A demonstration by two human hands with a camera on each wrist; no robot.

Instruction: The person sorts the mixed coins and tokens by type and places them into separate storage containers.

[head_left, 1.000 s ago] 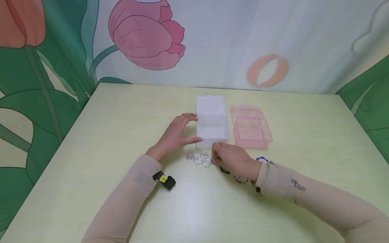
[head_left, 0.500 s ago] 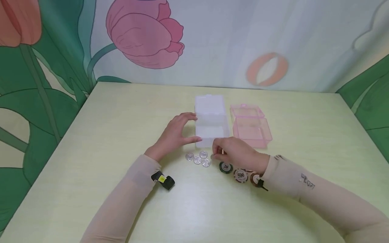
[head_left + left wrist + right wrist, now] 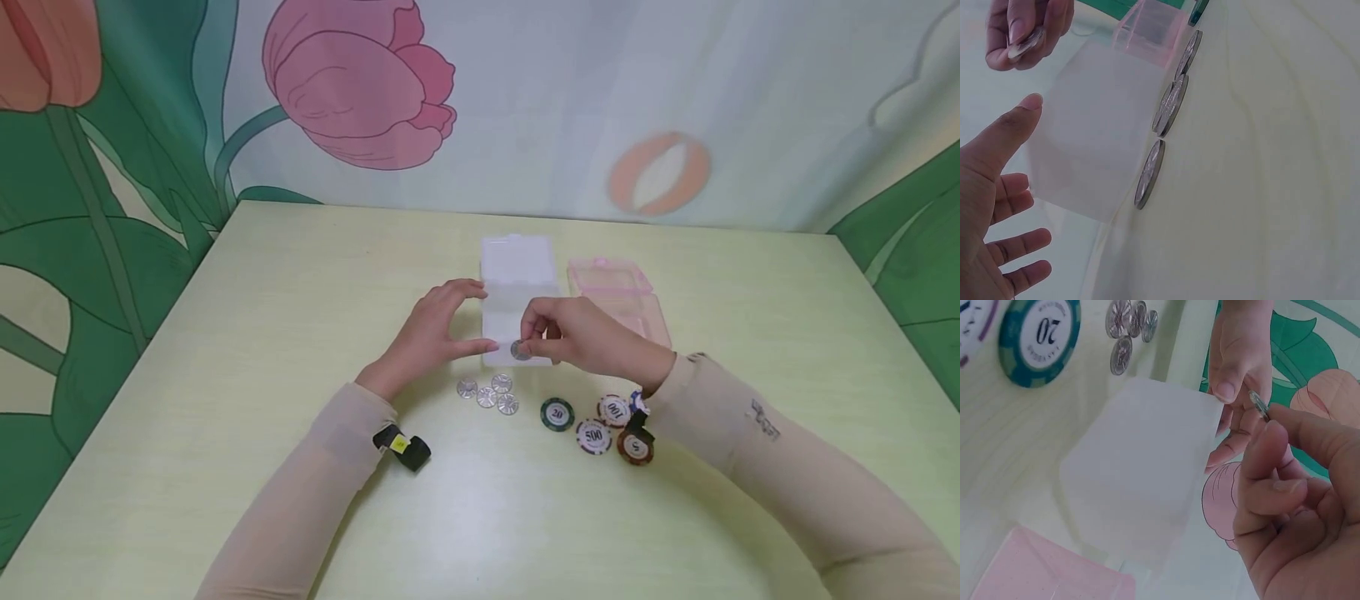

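Place: indoor tabletop recording station; whether it is housed in a home, studio or lab cannot be told. Surface (image 3: 525, 508): one, broad, pale yellow-green; faint wood-like grain is shown in the left wrist view, and a soft bright patch is reflected near the front. Backdrop (image 3: 540, 100): cloth-like, whitish, gently folded toward the right; the far edge of the surface is bordered by it, and the left and right sides likewise. Printed on it: large pink flower (image 3: 360, 100), orange flower (image 3: 48, 54), green leaves (image 3: 45, 175), orange ring (image 3: 622, 175). Wrist cameras, black (image 3: 414, 452): one worn at each cuff.
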